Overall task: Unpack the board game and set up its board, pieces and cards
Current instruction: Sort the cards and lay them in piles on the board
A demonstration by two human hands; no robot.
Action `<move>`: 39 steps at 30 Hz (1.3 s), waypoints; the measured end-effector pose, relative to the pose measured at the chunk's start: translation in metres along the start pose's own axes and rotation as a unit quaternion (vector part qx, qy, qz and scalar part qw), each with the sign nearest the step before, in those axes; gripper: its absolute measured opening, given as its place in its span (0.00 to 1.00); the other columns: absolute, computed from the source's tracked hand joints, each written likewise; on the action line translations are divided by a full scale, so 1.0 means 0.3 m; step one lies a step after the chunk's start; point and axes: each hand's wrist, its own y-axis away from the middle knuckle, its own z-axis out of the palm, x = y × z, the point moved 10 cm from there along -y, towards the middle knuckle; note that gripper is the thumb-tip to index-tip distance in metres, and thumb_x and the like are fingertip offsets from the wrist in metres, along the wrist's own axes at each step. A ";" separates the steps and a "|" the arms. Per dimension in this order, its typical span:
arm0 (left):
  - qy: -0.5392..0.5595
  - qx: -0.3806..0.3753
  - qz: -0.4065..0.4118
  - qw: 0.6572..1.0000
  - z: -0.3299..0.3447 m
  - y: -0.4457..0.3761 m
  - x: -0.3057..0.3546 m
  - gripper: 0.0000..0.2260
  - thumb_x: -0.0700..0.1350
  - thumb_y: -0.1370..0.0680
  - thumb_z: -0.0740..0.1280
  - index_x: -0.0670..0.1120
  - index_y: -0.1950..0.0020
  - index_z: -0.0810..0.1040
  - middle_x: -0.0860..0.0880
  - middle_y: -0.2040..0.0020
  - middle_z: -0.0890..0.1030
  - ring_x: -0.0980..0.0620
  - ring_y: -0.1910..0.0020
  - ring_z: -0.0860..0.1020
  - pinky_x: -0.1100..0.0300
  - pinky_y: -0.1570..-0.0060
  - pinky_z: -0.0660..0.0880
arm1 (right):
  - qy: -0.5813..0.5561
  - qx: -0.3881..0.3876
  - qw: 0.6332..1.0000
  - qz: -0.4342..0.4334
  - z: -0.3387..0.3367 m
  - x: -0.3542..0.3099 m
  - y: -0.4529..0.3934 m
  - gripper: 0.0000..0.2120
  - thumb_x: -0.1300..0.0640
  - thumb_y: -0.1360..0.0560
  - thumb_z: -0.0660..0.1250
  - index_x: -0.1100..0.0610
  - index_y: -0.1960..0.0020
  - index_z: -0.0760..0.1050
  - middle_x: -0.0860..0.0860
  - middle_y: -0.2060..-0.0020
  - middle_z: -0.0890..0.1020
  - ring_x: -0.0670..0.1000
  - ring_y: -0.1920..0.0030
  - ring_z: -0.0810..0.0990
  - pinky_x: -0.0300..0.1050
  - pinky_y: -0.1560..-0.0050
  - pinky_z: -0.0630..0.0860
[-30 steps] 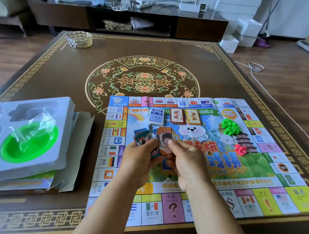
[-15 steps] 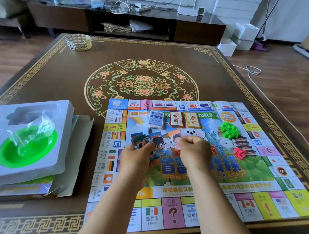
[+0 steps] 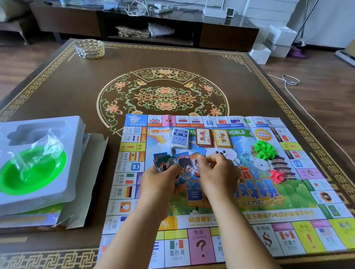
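Setup well along: board (image 3: 219,205) flat on counter (image 3: 69,87), three card decks (image 3: 202,137) just beyond the fingers; left hand (image 3: 157,183) grips fanned paper money (image 3: 170,162), right hand (image 3: 218,175) pinches one note; tray (image 3: 72,168) pieces likely remain.

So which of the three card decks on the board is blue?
The leftmost deck, blue and white; the middle deck is red-brown and the right deck orange-yellow.
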 end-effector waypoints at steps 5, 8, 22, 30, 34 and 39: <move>-0.015 -0.025 -0.001 1.000 0.034 0.001 -0.020 0.02 0.38 0.25 0.68 0.43 0.57 0.78 0.47 0.64 0.81 0.54 0.71 0.81 0.62 0.72 0.77 | -0.166 -0.178 0.969 0.039 0.013 -0.028 0.098 0.10 0.49 0.26 0.69 0.54 0.62 0.78 0.48 0.66 0.80 0.45 0.65 0.75 0.40 0.64 0.71; -0.018 -0.077 -0.021 0.997 0.099 0.025 -0.044 0.02 0.38 0.24 0.68 0.42 0.56 0.78 0.45 0.61 0.81 0.51 0.65 0.81 0.61 0.68 0.79 | -0.166 -0.133 0.975 0.059 -0.025 0.019 0.072 0.07 0.52 0.26 0.69 0.54 0.61 0.79 0.47 0.66 0.81 0.46 0.65 0.75 0.40 0.65 0.71; -0.016 -0.083 -0.053 0.995 0.127 0.024 -0.070 0.01 0.36 0.22 0.65 0.39 0.52 0.76 0.42 0.57 0.81 0.51 0.63 0.81 0.62 0.63 0.80 | 0.069 -0.047 0.993 0.079 -0.060 0.128 -0.127 0.08 0.49 0.25 0.67 0.54 0.56 0.78 0.52 0.57 0.83 0.56 0.53 0.80 0.46 0.55 0.76; -0.007 -0.084 -0.029 0.996 0.132 0.031 -0.057 0.01 0.36 0.25 0.69 0.41 0.55 0.78 0.45 0.62 0.81 0.52 0.66 0.81 0.66 0.70 0.78 | -0.142 -0.127 0.980 0.064 -0.071 0.059 -0.020 0.13 0.44 0.27 0.67 0.54 0.59 0.76 0.47 0.64 0.80 0.49 0.59 0.78 0.41 0.62 0.72; 0.002 -0.101 -0.028 0.994 0.150 0.045 -0.062 0.03 0.35 0.26 0.69 0.42 0.59 0.79 0.48 0.68 0.82 0.54 0.68 0.81 0.66 0.69 0.78 | -0.273 -0.235 0.927 0.101 -0.010 0.050 0.087 0.07 0.51 0.28 0.71 0.54 0.59 0.80 0.48 0.60 0.84 0.45 0.58 0.79 0.37 0.62 0.68; 0.010 -0.147 -0.050 0.988 0.193 0.068 -0.085 0.04 0.39 0.23 0.66 0.41 0.54 0.80 0.44 0.59 0.84 0.50 0.61 0.83 0.61 0.63 0.80 | -0.290 -0.158 0.934 0.136 -0.032 0.112 0.070 0.07 0.53 0.28 0.72 0.52 0.64 0.81 0.51 0.62 0.85 0.54 0.57 0.84 0.51 0.54 0.82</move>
